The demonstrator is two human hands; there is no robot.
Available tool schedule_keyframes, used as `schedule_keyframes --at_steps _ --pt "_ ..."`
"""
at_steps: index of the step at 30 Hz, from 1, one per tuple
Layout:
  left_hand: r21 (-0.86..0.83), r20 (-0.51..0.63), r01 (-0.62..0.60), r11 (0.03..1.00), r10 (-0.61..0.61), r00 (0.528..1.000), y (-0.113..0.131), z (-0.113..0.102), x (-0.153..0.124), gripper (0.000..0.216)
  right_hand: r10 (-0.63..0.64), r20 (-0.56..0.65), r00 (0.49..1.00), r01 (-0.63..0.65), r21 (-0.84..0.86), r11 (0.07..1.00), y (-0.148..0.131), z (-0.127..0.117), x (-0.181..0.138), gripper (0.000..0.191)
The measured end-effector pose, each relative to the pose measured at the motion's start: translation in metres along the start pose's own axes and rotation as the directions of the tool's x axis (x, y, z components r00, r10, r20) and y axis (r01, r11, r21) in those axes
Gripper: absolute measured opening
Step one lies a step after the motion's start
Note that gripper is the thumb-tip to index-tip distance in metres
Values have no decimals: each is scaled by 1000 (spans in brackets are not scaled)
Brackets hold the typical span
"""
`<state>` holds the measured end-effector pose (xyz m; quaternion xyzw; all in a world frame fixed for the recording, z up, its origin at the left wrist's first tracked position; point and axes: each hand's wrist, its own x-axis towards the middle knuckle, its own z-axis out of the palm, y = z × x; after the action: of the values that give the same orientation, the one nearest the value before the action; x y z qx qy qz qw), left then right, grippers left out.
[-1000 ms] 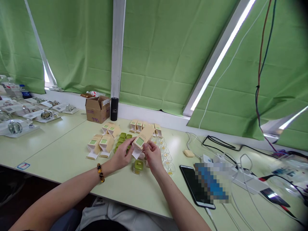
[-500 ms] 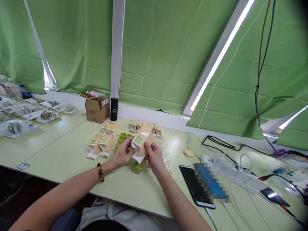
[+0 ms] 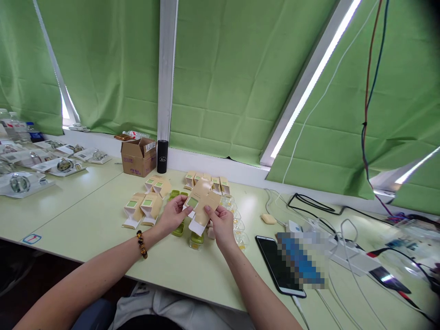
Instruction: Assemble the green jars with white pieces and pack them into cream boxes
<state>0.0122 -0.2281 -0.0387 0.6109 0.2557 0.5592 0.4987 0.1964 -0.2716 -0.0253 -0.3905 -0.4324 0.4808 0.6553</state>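
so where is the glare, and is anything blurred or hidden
Head view: light burns out white beside the green curtains, with pale glare on the table; head view: a pixelated block hides something by the phone; head view, top-right corner: darkened; head view, centre: the held carton looks fairly sharp, its print too small to read.

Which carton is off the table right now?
The beige carton held between the left hand and the right hand; the other cartons rest on the table.
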Motion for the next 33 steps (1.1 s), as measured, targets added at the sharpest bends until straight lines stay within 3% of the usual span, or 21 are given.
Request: schedule_keyframes --at_steps 7,10,12,15,17,19,20,22,25,27,30,32,33 --pt "89 -89 -51 995 59 994 6 -5 3 49 -192 22 981 192 11 981 -3 6 -3 44" --pt "192 -170 -201 961 234 957 10 -11 2 36 -280 -45 959 278 -47 959 -2 3 -2 41" --pt "349 -149 -386 854 457 877 12 -18 2 24 -305 -102 947 295 -108 949 0 0 0 38" --pt "585 75 -622 520 729 680 17 -29 4 9 -293 -148 944 268 -167 949 3 -3 3 37" --pt "666 216 -691 282 814 540 22 -36 5 6 -279 -159 947 251 -178 952 4 -4 5 39" --pt "709 308 -698 97 848 430 27 -39 3 16 -273 -164 948 245 -174 954 6 -4 6 40" --pt "723 340 -690 30 854 393 28 -39 2 22 -275 -169 946 246 -173 954 7 -4 6 40" --pt "745 376 -666 -45 853 363 30 -37 -1 30 -286 -183 941 254 -177 951 8 -5 7 40" --pt "752 336 -659 -5 863 378 31 -31 -2 25 -296 -196 935 262 -178 948 9 -6 7 39" --pt "746 218 -650 143 870 442 34 -28 4 14 -302 -196 933 270 -175 947 9 -7 7 37" --pt "724 -91 -485 490 766 637 45 -34 25 8 -313 -186 932 281 -179 943 8 -8 7 35" --pt "665 -286 -285 690 588 756 55 -46 48 17 -305 -178 936 275 -175 945 9 -7 6 34" --pt "630 -323 -206 749 493 808 59 -53 62 23 -298 -174 939 269 -170 948 9 -7 6 34"
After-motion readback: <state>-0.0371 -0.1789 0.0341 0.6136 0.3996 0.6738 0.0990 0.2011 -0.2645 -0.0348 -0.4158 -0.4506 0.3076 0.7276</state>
